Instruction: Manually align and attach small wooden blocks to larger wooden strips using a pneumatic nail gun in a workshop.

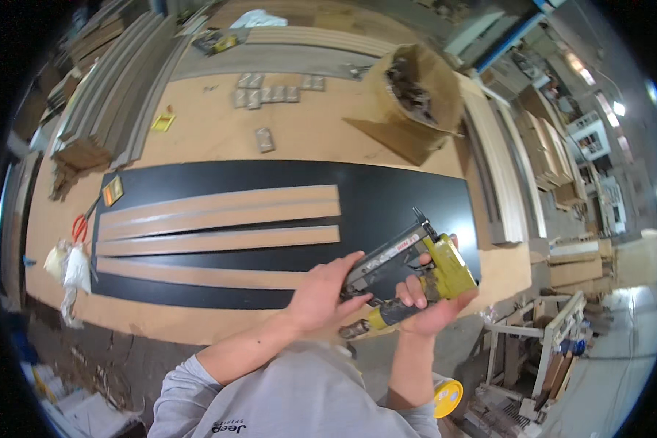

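Note:
A yellow-green and black pneumatic nail gun (449,264) is held up over the near right part of a black panel (387,201). My right hand (434,310) grips it around the handle and body, with the fingers wrapped over. My left hand (320,290) holds the rear end of its long dark magazine, thumb below and fingers above. Left of the tool, several long tan strips with grey edges lie on the panel, among them an upper strip (263,208) and a middle strip (270,241). My left hand covers the right end of the lowest strip (219,276).
The panel lies on a tan board table (190,131). Small packets (270,95) sit farther back, beside a cardboard drum (442,87) of dark scraps. Grey boards (117,87) are stacked at left. Red-handled scissors (79,228) and a white bag (77,270) lie at the left edge.

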### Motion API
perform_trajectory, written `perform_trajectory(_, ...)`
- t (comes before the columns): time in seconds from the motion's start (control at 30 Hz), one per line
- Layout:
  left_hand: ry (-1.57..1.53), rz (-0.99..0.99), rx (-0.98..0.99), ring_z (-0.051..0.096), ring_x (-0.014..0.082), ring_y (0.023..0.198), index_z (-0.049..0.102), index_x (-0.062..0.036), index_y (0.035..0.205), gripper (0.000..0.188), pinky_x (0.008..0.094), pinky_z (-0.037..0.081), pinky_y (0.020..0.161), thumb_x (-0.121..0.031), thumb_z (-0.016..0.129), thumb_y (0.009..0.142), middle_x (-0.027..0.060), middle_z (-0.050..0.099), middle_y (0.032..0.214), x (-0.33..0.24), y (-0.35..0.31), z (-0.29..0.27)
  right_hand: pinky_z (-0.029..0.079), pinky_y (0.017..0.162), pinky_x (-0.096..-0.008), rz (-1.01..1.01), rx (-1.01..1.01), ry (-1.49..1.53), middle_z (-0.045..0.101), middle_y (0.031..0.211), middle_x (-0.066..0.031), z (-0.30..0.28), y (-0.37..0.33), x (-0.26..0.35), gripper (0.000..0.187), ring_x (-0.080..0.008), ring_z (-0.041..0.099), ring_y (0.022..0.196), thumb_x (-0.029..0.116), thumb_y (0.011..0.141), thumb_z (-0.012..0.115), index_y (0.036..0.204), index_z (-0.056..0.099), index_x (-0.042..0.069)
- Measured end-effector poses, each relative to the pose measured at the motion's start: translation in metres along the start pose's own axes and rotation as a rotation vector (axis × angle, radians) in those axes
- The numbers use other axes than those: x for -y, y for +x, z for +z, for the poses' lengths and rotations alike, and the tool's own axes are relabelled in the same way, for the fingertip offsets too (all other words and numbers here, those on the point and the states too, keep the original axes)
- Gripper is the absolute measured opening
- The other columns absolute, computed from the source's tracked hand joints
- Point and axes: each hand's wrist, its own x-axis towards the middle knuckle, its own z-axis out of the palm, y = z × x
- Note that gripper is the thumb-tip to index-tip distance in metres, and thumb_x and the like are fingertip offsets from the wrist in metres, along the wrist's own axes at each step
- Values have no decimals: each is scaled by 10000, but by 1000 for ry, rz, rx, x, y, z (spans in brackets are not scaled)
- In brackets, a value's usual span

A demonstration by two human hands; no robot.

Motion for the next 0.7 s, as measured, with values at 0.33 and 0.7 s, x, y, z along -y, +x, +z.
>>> perform_trajectory(0.33, 292, 366, 24, 733, 274, 956, 683, -32, 1368, 704, 410, 545, 930, -366, 887, 783, 98, 776, 1065, 11, -66, -53, 457, 646, -278, -95, 12, 569, 665, 1359, -54, -39, -47, 19, 1016, -92, 506, 641, 833, 929, 574, 1582, 439, 68)
perform_trajectory(0.7, 194, 122, -358, 721, 327, 1028, 786, -106, 1151, 252, 447, 569, 913, -212, 769, 923, 96, 777, 1108, 99, -116, -157, 397, 465, -216, -54, -438, 200, 692, 1175, 7, 28, -84, -36, 757, -34, 416, 525, 725, 1006, 550, 1405, 585, 82)
